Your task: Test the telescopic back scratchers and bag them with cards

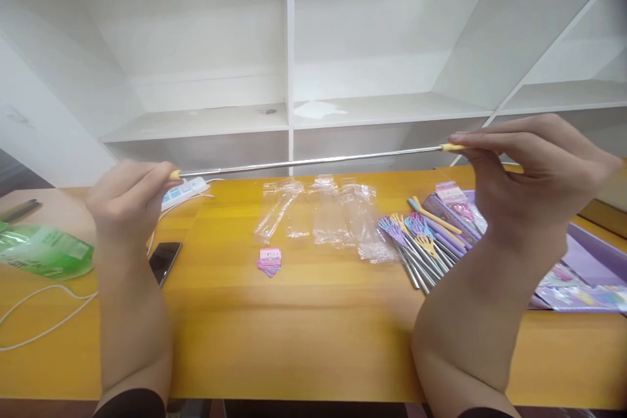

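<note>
A telescopic back scratcher (313, 160) with a thin silver rod and yellow ends stretches almost level between my hands, above the table. My left hand (128, 197) is closed around its left yellow end and hides most of it. At the other yellow end, my right hand (531, 166) pinches with thumb and fingers. Below my right hand lies a pile of more back scratchers (426, 245), with purple, blue and yellow hand-shaped heads and silver rods. Clear plastic bags (333, 219) lie flat in the middle of the table. A small stack of pink and purple cards (269, 261) lies nearer to me.
On the left of the wooden table (294, 339) are a green plastic bottle or pack (46, 251), a phone (165, 261), a white power strip (185, 192) and a white cable (53, 333). Purple packaging (595, 261) lies at the right. White shelves (289, 46) stand behind.
</note>
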